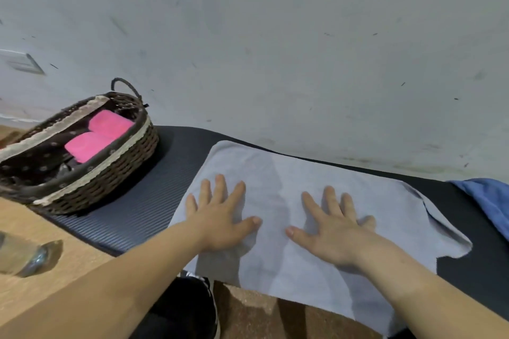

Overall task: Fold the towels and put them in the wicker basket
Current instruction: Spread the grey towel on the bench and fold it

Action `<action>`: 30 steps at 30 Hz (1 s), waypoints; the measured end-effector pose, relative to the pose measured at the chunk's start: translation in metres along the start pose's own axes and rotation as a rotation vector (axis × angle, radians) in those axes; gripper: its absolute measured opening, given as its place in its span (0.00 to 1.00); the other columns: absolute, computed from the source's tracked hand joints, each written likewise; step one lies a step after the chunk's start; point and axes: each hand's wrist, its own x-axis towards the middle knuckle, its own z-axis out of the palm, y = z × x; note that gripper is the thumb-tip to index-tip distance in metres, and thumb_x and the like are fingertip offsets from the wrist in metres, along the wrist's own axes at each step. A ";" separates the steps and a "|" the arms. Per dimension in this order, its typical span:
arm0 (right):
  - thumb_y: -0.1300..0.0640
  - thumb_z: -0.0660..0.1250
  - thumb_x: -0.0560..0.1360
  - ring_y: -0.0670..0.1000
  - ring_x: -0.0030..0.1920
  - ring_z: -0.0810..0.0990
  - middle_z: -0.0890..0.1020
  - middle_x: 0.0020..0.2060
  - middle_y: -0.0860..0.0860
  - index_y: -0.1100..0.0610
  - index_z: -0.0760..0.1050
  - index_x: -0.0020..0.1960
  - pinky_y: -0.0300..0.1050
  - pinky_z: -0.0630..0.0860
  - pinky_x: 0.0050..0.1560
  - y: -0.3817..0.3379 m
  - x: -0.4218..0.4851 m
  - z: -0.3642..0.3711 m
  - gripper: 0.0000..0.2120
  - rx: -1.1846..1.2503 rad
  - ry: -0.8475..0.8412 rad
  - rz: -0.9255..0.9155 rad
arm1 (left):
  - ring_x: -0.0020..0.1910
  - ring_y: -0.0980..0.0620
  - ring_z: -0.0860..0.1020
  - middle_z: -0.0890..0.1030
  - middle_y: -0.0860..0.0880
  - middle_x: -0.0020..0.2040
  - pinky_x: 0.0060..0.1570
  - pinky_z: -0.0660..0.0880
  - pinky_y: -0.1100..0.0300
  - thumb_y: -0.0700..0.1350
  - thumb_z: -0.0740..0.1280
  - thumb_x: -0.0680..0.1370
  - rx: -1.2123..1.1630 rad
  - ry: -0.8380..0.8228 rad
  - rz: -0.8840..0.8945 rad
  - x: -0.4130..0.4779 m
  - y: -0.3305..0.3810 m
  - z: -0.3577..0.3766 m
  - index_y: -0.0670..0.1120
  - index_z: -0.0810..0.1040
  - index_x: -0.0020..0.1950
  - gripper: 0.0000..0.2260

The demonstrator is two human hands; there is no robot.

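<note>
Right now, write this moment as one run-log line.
left hand: flat on grey towel | right hand: same | basket: two pink towels inside | blue towel: far right

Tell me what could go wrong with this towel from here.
1. The grey towel's near edge hangs over the mat. It may slide off once the left hand and right hand lift.
2. Its right edge is rumpled, so the fold may come out crooked.
3. Two pink towels already lie in the basket, so space could get tight.

Grey towel (316,201) spread flat; pink towels (96,136) in basket (110,173).
</note>
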 end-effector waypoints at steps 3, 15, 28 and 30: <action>0.18 0.46 0.70 0.61 0.78 0.24 0.21 0.76 0.49 0.35 0.25 0.77 0.75 0.39 0.75 -0.006 0.012 0.001 0.48 -0.025 -0.023 0.002 | 0.79 0.43 0.27 0.28 0.51 0.81 0.76 0.32 0.35 0.77 0.48 0.75 0.035 0.061 0.038 0.007 -0.019 0.004 0.67 0.34 0.80 0.40; 0.27 0.55 0.78 0.49 0.80 0.28 0.33 0.82 0.43 0.34 0.42 0.82 0.58 0.33 0.80 -0.009 0.011 -0.008 0.39 0.219 0.177 -0.276 | 0.82 0.45 0.33 0.35 0.50 0.84 0.79 0.35 0.41 0.76 0.35 0.72 0.039 0.265 0.065 0.014 -0.057 -0.002 0.63 0.39 0.82 0.40; 0.40 0.73 0.74 0.53 0.42 0.80 0.81 0.48 0.53 0.55 0.75 0.58 0.46 0.78 0.32 0.186 -0.021 -0.029 0.23 0.804 0.272 0.305 | 0.82 0.55 0.37 0.39 0.56 0.84 0.80 0.41 0.56 0.70 0.46 0.77 -0.047 0.346 0.610 -0.008 0.112 0.005 0.60 0.56 0.82 0.34; 0.42 0.78 0.71 0.51 0.42 0.80 0.82 0.45 0.50 0.52 0.78 0.53 0.43 0.76 0.33 0.191 -0.016 -0.024 0.19 0.830 0.301 0.224 | 0.83 0.53 0.46 0.47 0.54 0.84 0.81 0.47 0.58 0.69 0.50 0.78 -0.073 0.326 0.675 -0.007 0.145 0.009 0.57 0.66 0.79 0.33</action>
